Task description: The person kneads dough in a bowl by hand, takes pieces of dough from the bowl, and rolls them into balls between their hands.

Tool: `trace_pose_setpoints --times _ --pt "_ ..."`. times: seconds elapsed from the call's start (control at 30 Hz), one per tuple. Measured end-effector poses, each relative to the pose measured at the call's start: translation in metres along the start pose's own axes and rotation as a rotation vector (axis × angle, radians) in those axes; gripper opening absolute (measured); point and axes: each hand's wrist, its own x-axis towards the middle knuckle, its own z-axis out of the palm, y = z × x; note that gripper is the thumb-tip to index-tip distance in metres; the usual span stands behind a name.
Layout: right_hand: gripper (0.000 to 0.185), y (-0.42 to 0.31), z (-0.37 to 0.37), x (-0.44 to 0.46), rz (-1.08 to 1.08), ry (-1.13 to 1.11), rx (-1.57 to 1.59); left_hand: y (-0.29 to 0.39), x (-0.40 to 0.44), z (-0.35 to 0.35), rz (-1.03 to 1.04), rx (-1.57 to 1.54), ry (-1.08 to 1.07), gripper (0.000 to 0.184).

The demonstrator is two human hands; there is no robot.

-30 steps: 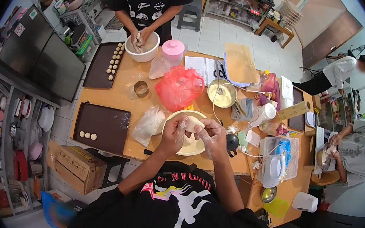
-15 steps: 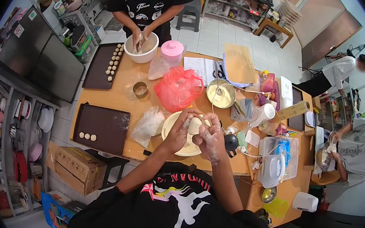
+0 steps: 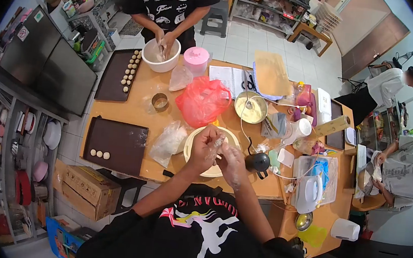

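Observation:
My left hand [image 3: 205, 148] and my right hand [image 3: 231, 166], both dusted with flour, are brought together over a cream-coloured bowl [image 3: 189, 150]. Their fingers are curled in and close round a dough ball, which is now mostly hidden behind them. On the near dark baking tray [image 3: 120, 137], to the left, several small dough balls [image 3: 99, 154] lie in a row by the front corner. A clear plastic bag [image 3: 169, 142] with white contents rests left of the bowl. A black lidded jug [image 3: 258, 161] stands to its right.
Ahead lie a red plastic bag [image 3: 202, 102], a metal ring [image 3: 159, 102] and a bowl of pale mixture [image 3: 251, 107]. A far tray [image 3: 107, 74] holds more dough balls. Across the table, a person's hands [image 3: 165, 44] work in a white bowl [image 3: 159, 66]. Other people are at the right.
My fingers have closed further over the dough ball, which showed plainly between them before. Both hands have turned slightly. The person across still works in the white bowl.

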Motion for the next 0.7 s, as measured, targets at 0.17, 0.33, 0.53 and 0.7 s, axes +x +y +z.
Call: trace_pose_setpoints --times 0.17,0.33,0.53,0.7 --pt "0.02 -0.007 0.009 -0.001 -0.122 0.123 -0.52 -0.012 -0.005 -0.002 -0.161 -0.355 0.007 0.04" --pt "0.022 -0.011 0.022 -0.003 -0.462 0.164 -1.007 0.007 -0.001 0.008 -0.299 -0.841 0.089 0.062" --pt "0.032 -0.012 0.024 -0.009 -0.644 0.2 -1.442 0.007 0.005 0.015 -0.38 -0.818 0.159 0.045" --pt "0.037 -0.047 0.028 -0.021 -0.749 0.006 -1.556 -0.012 0.01 0.002 -0.34 -0.787 0.154 0.026"
